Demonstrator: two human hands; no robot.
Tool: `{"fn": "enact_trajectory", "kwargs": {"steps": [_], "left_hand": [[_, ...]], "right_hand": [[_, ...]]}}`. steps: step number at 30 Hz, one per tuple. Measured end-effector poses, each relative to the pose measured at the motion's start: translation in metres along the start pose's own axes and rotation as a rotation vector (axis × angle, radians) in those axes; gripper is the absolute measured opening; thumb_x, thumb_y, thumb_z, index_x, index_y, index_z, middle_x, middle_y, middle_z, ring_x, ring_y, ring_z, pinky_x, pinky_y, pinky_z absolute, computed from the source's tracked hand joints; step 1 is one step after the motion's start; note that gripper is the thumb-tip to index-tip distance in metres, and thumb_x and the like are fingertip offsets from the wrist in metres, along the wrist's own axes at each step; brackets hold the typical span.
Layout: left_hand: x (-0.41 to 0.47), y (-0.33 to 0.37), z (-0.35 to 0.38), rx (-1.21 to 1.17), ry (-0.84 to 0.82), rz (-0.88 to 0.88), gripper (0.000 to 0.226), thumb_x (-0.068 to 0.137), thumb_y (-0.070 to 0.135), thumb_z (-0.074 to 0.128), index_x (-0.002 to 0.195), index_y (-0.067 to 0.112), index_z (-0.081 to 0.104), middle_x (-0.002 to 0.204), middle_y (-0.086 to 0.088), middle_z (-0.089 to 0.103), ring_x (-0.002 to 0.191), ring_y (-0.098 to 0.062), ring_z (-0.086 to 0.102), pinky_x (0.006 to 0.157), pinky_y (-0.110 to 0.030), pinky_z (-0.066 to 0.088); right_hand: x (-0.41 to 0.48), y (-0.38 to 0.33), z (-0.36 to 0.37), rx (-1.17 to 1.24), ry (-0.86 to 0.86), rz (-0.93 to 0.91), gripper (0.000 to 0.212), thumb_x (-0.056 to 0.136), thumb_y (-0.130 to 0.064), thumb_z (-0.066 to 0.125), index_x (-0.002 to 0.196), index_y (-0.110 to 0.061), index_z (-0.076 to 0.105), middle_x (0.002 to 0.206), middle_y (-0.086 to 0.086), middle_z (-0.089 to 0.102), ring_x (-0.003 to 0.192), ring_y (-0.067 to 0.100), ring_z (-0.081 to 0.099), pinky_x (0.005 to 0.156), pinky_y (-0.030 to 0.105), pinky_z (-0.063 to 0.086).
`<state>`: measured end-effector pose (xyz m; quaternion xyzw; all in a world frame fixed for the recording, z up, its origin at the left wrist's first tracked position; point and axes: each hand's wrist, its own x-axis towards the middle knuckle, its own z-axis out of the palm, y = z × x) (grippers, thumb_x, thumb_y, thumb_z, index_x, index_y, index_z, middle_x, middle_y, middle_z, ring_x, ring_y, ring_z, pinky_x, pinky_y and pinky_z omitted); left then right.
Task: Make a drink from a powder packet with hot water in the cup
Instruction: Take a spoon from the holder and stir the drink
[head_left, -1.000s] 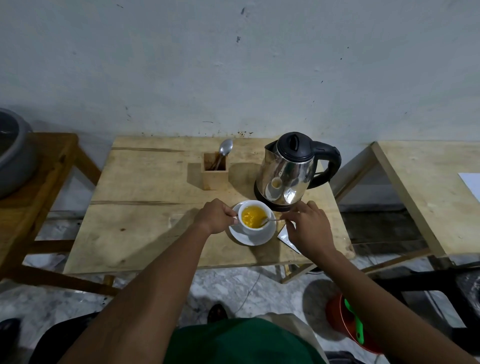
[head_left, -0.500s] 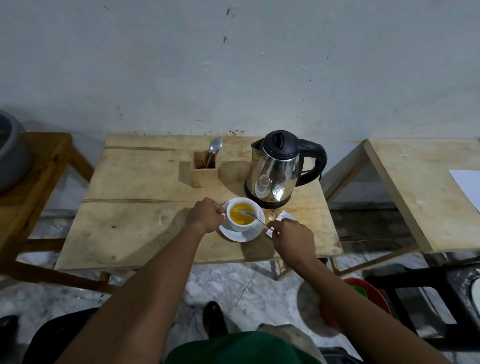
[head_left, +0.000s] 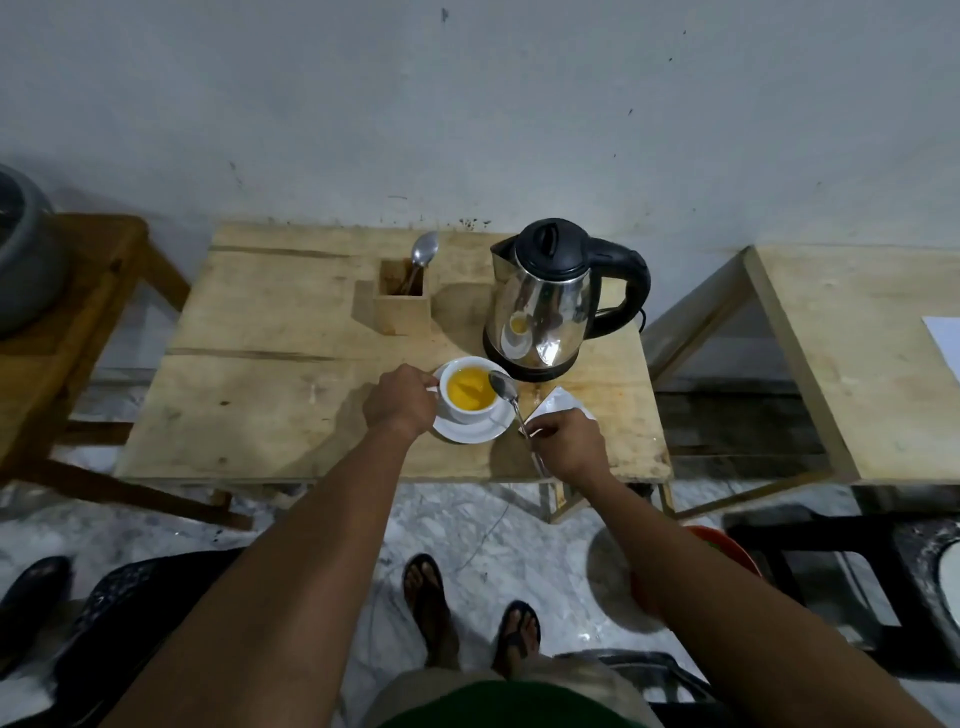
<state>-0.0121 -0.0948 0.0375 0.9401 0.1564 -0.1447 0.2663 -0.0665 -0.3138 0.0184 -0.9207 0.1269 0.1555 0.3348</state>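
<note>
Cup (head_left: 466, 395): white, sitting on white saucer (head_left: 470, 428) near front-right part of wooden table (head_left: 270, 405); holding orange-yellow liquid.
Feet (head_left: 467, 618): nearest in frame, in sandals, standing on marbled floor below table edge.
Left hand (head_left: 400, 399): closing around cup's left side, fingers curling in at the handle; handle itself hidden, so exact grip cannot be told.
Right hand (head_left: 566, 441): pinching handle of spoon (head_left: 511, 402) between fingertips, fingers narrow; sitting just right of saucer, over table's front edge.
Spoon: tilting, bowl lying over cup's right rim above the liquid; handle running down-right into right hand.
Packet (head_left: 558, 402): silvery, lying flat on table, partly under right hand, just right of saucer.
Kettle (head_left: 550, 296): steel body, black lid and handle, standing upright just behind cup, handle pointing right; cup's reflection showing in its side.
Holder (head_left: 402, 304): small wooden box, standing left of kettle, well behind cup; second spoon (head_left: 423, 254) leaning in it, bowl up.
Side tables: darker wooden one (head_left: 78, 312) sitting at left with grey pot (head_left: 21, 260) on it; pale one (head_left: 857, 364) sitting at right with white sheet (head_left: 945, 343) at frame edge.
Red bowl (head_left: 727, 551): sitting on floor under right forearm, mostly hidden.
Wall (head_left: 467, 114): grey, scuffed, running behind table.
</note>
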Motion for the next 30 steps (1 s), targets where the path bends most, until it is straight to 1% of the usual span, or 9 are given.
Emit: {"fn": "enact_trajectory", "kwargs": {"steps": [3, 6, 9, 12, 17, 22, 24, 26, 30], "left_hand": [[-0.001, 0.000, 0.004, -0.013, 0.032, -0.023, 0.030, 0.087, 0.032, 0.062, 0.116, 0.030, 0.072, 0.121, -0.007, 0.070, 0.108, -0.033, 0.065, 0.087, -0.040, 0.055], [-0.004, -0.001, 0.010, -0.008, 0.070, -0.040, 0.031, 0.089, 0.033, 0.061, 0.117, 0.030, 0.071, 0.121, -0.006, 0.069, 0.108, -0.033, 0.065, 0.088, -0.041, 0.055], [-0.008, 0.001, 0.015, 0.024, 0.142, -0.059, 0.030, 0.091, 0.034, 0.060, 0.116, 0.023, 0.072, 0.118, -0.009, 0.070, 0.107, -0.034, 0.065, 0.085, -0.040, 0.054], [-0.014, 0.003, 0.020, 0.058, 0.222, -0.065, 0.031, 0.094, 0.035, 0.056, 0.112, 0.017, 0.073, 0.113, -0.011, 0.072, 0.104, -0.034, 0.067, 0.080, -0.038, 0.053], [-0.019, 0.002, 0.026, 0.049, 0.273, -0.071, 0.029, 0.094, 0.031, 0.054, 0.113, 0.022, 0.074, 0.109, -0.011, 0.073, 0.102, -0.035, 0.067, 0.078, -0.037, 0.052], [-0.019, 0.002, 0.025, 0.038, 0.236, -0.071, 0.031, 0.095, 0.030, 0.052, 0.120, 0.026, 0.070, 0.116, -0.010, 0.071, 0.106, -0.035, 0.065, 0.082, -0.038, 0.052], [-0.023, 0.001, 0.025, 0.044, 0.183, -0.066, 0.033, 0.096, 0.029, 0.050, 0.123, 0.027, 0.068, 0.119, -0.010, 0.069, 0.108, -0.035, 0.064, 0.084, -0.038, 0.051], [-0.026, 0.001, 0.021, 0.043, 0.141, -0.054, 0.035, 0.095, 0.026, 0.048, 0.126, 0.027, 0.064, 0.123, -0.009, 0.067, 0.110, -0.034, 0.063, 0.085, -0.038, 0.051], [-0.050, -0.003, 0.013, -0.071, 0.177, 0.009, 0.046, 0.093, 0.023, 0.054, 0.138, 0.026, 0.051, 0.137, -0.006, 0.059, 0.123, -0.033, 0.056, 0.093, -0.041, 0.048]], "right_hand": [[0.001, 0.008, 0.001, 0.089, 0.019, 0.091, 0.019, 0.085, -0.017, 0.070, 0.091, -0.028, 0.084, 0.101, 0.004, 0.080, 0.094, 0.028, 0.070, 0.077, 0.031, 0.054], [-0.002, 0.021, 0.000, 0.254, 0.013, 0.276, 0.014, 0.080, -0.015, 0.075, 0.086, -0.024, 0.082, 0.095, 0.009, 0.080, 0.082, 0.027, 0.072, 0.068, 0.031, 0.053], [-0.003, 0.025, 0.001, 0.391, -0.020, 0.389, 0.007, 0.077, -0.007, 0.077, 0.081, -0.011, 0.082, 0.085, 0.019, 0.079, 0.071, 0.033, 0.074, 0.072, 0.043, 0.064], [0.001, 0.023, 0.004, 0.376, -0.030, 0.422, 0.011, 0.080, -0.004, 0.074, 0.089, 0.000, 0.080, 0.088, 0.023, 0.078, 0.074, 0.035, 0.076, 0.074, 0.045, 0.065], [0.001, 0.022, 0.011, 0.198, 0.028, 0.325, 0.016, 0.080, -0.005, 0.068, 0.083, -0.011, 0.082, 0.092, 0.017, 0.078, 0.093, 0.035, 0.073, 0.085, 0.041, 0.061], [-0.003, 0.020, 0.011, 0.125, 0.079, 0.278, 0.017, 0.081, -0.007, 0.066, 0.077, -0.014, 0.081, 0.086, 0.016, 0.077, 0.089, 0.036, 0.071, 0.079, 0.039, 0.060], [-0.007, 0.018, 0.008, 0.158, 0.105, 0.269, 0.014, 0.081, -0.013, 0.071, 0.088, -0.017, 0.083, 0.093, 0.013, 0.079, 0.093, 0.034, 0.072, 0.082, 0.038, 0.060], [-0.013, 0.013, 0.000, 0.208, 0.129, 0.290, 0.021, 0.080, -0.026, 0.078, 0.100, -0.022, 0.081, 0.103, 0.008, 0.079, 0.100, 0.031, 0.071, 0.089, 0.039, 0.058], [-0.032, -0.009, -0.042, 0.435, 0.245, 0.170, 0.005, 0.083, -0.032, 0.079, 0.085, -0.028, 0.078, 0.092, -0.001, 0.080, 0.094, 0.028, 0.073, 0.089, 0.044, 0.057]]}}
